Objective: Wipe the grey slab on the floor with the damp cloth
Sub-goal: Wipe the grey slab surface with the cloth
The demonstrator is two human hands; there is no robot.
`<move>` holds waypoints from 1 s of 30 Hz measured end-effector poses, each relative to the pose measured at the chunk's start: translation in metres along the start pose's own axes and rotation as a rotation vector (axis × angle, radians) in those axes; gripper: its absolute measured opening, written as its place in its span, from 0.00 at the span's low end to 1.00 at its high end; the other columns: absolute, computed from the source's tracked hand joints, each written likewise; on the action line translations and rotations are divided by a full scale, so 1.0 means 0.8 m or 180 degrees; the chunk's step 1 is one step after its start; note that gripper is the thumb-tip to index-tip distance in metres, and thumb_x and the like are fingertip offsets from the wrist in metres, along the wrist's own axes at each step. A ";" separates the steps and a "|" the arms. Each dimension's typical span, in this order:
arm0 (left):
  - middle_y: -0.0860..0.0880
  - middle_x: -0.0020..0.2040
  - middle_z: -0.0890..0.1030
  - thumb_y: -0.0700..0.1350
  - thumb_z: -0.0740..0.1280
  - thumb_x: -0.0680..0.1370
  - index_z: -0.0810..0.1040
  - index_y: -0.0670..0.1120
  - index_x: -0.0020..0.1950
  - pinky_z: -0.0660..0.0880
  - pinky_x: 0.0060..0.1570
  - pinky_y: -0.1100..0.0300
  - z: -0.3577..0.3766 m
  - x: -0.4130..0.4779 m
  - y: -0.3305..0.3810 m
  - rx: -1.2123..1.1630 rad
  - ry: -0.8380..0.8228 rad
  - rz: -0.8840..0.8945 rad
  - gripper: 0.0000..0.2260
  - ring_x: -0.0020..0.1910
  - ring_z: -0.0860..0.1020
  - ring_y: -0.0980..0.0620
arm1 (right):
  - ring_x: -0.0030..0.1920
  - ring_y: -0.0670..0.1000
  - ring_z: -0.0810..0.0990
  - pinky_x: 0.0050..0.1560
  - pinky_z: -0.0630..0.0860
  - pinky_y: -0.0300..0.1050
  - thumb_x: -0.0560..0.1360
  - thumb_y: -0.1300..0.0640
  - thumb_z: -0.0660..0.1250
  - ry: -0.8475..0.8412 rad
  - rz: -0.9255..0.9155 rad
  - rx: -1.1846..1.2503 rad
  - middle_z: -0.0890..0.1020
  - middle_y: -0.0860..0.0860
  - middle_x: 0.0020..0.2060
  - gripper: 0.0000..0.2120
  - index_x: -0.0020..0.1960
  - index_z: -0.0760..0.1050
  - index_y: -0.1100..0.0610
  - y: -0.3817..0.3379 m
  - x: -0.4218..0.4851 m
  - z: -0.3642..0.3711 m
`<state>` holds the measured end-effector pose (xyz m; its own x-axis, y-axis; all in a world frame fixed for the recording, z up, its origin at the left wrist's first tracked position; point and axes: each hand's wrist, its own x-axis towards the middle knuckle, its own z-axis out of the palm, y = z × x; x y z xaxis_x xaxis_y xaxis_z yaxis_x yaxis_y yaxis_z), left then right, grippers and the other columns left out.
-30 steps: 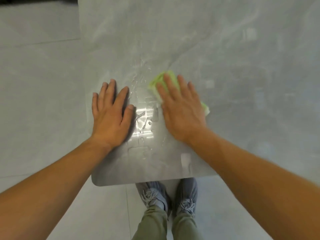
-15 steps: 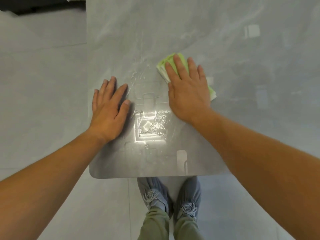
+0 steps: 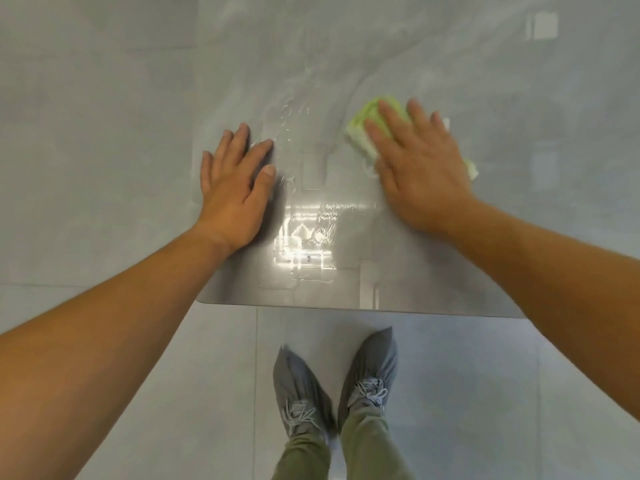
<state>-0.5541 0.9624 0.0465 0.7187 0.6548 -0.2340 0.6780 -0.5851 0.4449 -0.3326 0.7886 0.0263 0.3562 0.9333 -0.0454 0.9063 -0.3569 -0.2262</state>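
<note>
A large glossy grey slab (image 3: pixel 433 57) lies flat on the floor, with its near edge just ahead of my feet. A folded green damp cloth (image 3: pixel 363 128) rests on it right of centre. My right hand (image 3: pixel 415 168) presses flat on the cloth, fingers spread, and covers most of it. My left hand (image 3: pixel 233 181) lies flat and open on the slab near its left edge, holding nothing. Wet streaks and a bright reflection (image 3: pixel 308 237) show on the slab between the two hands.
Pale grey floor tiles (image 3: pixel 86 133) surround the slab on the left and in front. My two feet in grey shoes (image 3: pixel 332 382) stand just below the slab's near edge (image 3: pixel 311 304).
My right hand slid the cloth away from me and to the right across the slab, widening the gap between my hands. My left hand stayed flat near the slab's left edge.
</note>
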 end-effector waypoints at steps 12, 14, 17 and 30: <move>0.50 0.83 0.47 0.59 0.46 0.82 0.58 0.55 0.80 0.34 0.77 0.48 -0.004 -0.001 -0.009 0.0017 -0.0232 0.0099 0.27 0.81 0.41 0.51 | 0.78 0.65 0.56 0.76 0.55 0.65 0.80 0.52 0.58 -0.0256 -0.1178 -0.0151 0.60 0.53 0.79 0.28 0.79 0.60 0.51 -0.094 -0.076 0.025; 0.51 0.83 0.47 0.59 0.46 0.81 0.58 0.56 0.80 0.33 0.76 0.49 -0.006 -0.001 -0.010 -0.0124 -0.0306 0.0075 0.27 0.81 0.40 0.52 | 0.78 0.66 0.58 0.76 0.55 0.66 0.80 0.54 0.59 -0.0063 -0.0433 0.0002 0.62 0.54 0.79 0.27 0.78 0.62 0.52 -0.087 -0.048 0.020; 0.52 0.83 0.46 0.57 0.46 0.83 0.59 0.57 0.80 0.32 0.76 0.50 -0.012 0.001 -0.013 -0.0330 -0.0397 0.0072 0.24 0.81 0.40 0.54 | 0.79 0.64 0.52 0.77 0.51 0.63 0.81 0.53 0.57 0.0176 0.0734 0.0242 0.57 0.53 0.80 0.27 0.80 0.59 0.52 -0.128 -0.040 0.024; 0.53 0.82 0.54 0.53 0.49 0.85 0.65 0.57 0.77 0.41 0.75 0.54 -0.020 0.010 -0.021 -0.0148 -0.0153 0.0170 0.20 0.81 0.48 0.54 | 0.79 0.64 0.51 0.78 0.49 0.63 0.82 0.52 0.54 0.0103 0.1000 0.0196 0.55 0.53 0.81 0.27 0.80 0.56 0.51 -0.166 -0.007 0.034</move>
<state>-0.5620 0.9848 0.0513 0.7609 0.5990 -0.2495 0.6315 -0.5950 0.4973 -0.4613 0.8319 0.0303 0.6244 0.7758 -0.0916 0.7358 -0.6234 -0.2645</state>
